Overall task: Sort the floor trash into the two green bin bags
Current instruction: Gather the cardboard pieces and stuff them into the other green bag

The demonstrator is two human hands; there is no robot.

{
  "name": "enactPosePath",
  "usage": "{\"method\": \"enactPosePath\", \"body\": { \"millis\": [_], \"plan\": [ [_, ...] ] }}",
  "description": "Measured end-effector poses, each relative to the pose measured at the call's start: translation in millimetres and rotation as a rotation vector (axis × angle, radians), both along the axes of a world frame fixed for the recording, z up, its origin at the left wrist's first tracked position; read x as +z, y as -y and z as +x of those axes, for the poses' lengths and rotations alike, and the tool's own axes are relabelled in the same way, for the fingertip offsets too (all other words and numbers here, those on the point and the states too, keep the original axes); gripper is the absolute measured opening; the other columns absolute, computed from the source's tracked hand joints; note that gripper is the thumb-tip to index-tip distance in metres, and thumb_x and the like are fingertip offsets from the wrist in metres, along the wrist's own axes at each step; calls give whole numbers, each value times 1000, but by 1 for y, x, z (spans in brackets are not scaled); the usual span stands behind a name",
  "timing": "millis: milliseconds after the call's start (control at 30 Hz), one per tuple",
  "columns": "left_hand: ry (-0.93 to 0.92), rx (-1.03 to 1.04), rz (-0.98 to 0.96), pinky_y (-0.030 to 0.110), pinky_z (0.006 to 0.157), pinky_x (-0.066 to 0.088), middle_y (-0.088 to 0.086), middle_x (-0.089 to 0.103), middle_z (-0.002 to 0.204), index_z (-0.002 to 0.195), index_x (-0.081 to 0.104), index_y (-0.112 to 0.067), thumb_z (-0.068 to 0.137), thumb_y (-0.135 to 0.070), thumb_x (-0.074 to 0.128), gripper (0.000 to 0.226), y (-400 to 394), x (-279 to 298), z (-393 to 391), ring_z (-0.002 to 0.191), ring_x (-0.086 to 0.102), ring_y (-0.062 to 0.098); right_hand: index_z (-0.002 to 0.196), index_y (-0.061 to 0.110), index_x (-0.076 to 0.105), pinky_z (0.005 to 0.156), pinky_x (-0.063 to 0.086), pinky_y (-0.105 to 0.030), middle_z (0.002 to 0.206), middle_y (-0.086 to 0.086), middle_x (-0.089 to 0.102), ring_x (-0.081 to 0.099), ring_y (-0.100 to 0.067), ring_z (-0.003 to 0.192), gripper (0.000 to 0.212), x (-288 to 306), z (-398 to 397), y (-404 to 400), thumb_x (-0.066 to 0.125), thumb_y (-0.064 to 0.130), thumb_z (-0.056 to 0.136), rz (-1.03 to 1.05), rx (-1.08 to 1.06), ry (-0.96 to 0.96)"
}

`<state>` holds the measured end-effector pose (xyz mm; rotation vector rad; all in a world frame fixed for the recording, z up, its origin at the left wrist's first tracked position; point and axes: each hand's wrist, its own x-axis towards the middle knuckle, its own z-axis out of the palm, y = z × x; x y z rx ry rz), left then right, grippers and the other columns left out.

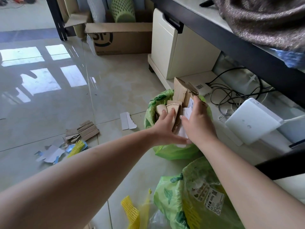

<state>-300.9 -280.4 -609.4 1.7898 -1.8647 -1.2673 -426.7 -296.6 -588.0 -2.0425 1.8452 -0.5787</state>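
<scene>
The far green bin bag (149, 113) stands open on the floor tiles (107, 80), just beside the low shelf under the desk, and it is crammed with cardboard pieces (179, 90); the tallest stands on end, its long axis nearly upright and its torn top pointing up and slightly away from the person. Both hands are at the bag's mouth, apparently packing the load down so more will fit. The left hand (165, 126) lies flat with fingers spread wide, pressing on the brown pieces and gripping nothing. The right hand (197, 119) is curled loosely against white paper (186, 113) and the tall cardboard; whether it grips them I cannot tell. The near green bin bag (173, 195) lies toward the frame's lower edge, seemingly holding plastic wrappers, with yellow foam netting (130, 210) beside it. More scraps (82, 131) of cardboard, paper and foam wait well apart to the left, so sorting looks roughly half done.
</scene>
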Motion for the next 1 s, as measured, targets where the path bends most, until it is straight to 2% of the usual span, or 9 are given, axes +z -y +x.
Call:
{"method": "enactPosePath", "body": {
  "millis": [200,333,433,500,633,767,867,933,1000],
  "plan": [
    [-4,70,-67,39,118,3,1,-14,159,149,-12,-23,67,-51,77,124,-1,-7,-14,146,-14,22,148,20,15,101,35,-31,153,-7,28,37,-26,134,60,9,-6,-2,44,28,97,57,33,102],
    [-104,224,-175,39,118,22,2,21,158,151,14,-21,75,-48,71,99,2,-15,-6,145,21,18,139,20,36,86,42,-31,134,-11,54,53,-31,118,42,13,-17,-8,40,29,99,90,51,108],
    [-74,300,-232,37,111,34,0,39,149,147,28,-22,79,-44,70,83,3,-18,-4,136,38,18,103,5,58,69,43,-33,102,-20,65,59,-36,91,30,5,-14,-8,39,28,99,55,33,24],
    [-38,320,-239,35,106,39,0,45,145,145,32,-21,79,-41,71,79,4,-19,-6,131,44,20,87,4,60,64,39,-31,94,-23,65,58,-36,83,34,-8,-9,-6,38,26,99,131,1,-88],
    [-16,289,-186,37,103,42,2,51,139,145,33,-19,73,-36,77,86,8,-20,-6,126,48,23,89,6,62,68,37,-31,97,-21,62,53,-36,83,30,-30,-7,-1,38,23,95,296,-61,-195],
    [-149,299,-141,24,97,34,0,40,147,148,22,-24,74,-33,78,93,4,-13,4,132,41,20,62,13,41,50,30,-29,65,-6,49,45,-24,59,39,-16,-9,-7,42,30,96,224,-32,-119],
    [-246,373,-134,25,99,32,-1,36,150,148,23,-27,74,-33,78,92,-10,-6,18,135,37,18,77,16,54,50,38,-27,68,0,55,51,-18,60,30,2,-15,-21,48,41,93,124,-2,-75],
    [-301,418,-123,32,110,32,3,39,149,146,29,-24,72,-31,79,90,-25,3,33,136,38,19,92,19,64,66,51,-32,83,-2,66,59,-23,74,32,18,-20,-32,48,47,91,97,21,-110],
    [-341,467,-97,34,109,36,6,43,146,143,36,-20,73,-27,79,83,-47,12,55,133,42,20,95,23,67,73,51,-34,92,-4,69,59,-26,82,35,36,-20,-46,48,52,90,120,55,-184]
  ]
}}
